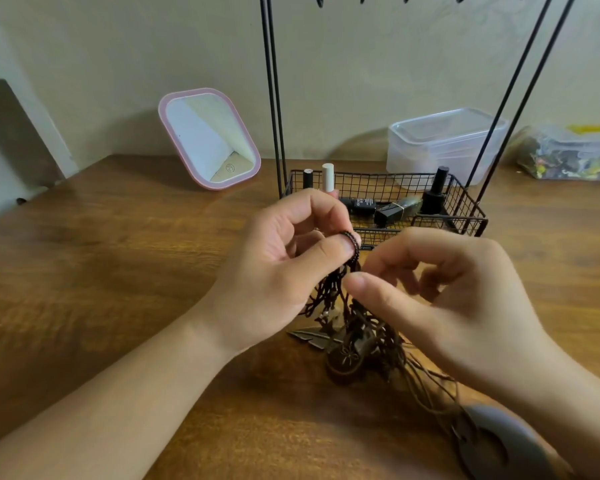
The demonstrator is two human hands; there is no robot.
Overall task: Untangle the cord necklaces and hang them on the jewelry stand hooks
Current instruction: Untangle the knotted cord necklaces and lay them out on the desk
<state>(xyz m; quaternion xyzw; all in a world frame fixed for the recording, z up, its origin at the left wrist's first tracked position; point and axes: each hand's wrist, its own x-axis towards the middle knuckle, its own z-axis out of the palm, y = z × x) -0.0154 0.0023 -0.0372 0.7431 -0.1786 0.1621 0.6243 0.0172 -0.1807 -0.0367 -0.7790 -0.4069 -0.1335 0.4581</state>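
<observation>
A person's left hand (284,258) pinches a beaded loop of the tangled cord necklaces (354,323) between thumb and forefinger, lifting the bundle so that its knotted brown strands hang free just above the table (118,271), probably to let their weight pull the snarl open. The right hand (440,292), just beside it, curls its fingers at the strands as though picking one out; whether it actually grips a cord cannot be told through the blur. The cords look thin and braided, strung with small beads; flat metal feather charms (312,336) and a dark round pendant (496,441) rest on the wood grain below and nearer the wrists. Beyond both hands stands the black wire jewelry stand (388,209), its basket holding cosmetics and its hooks high above, none visibly carrying a necklace.
</observation>
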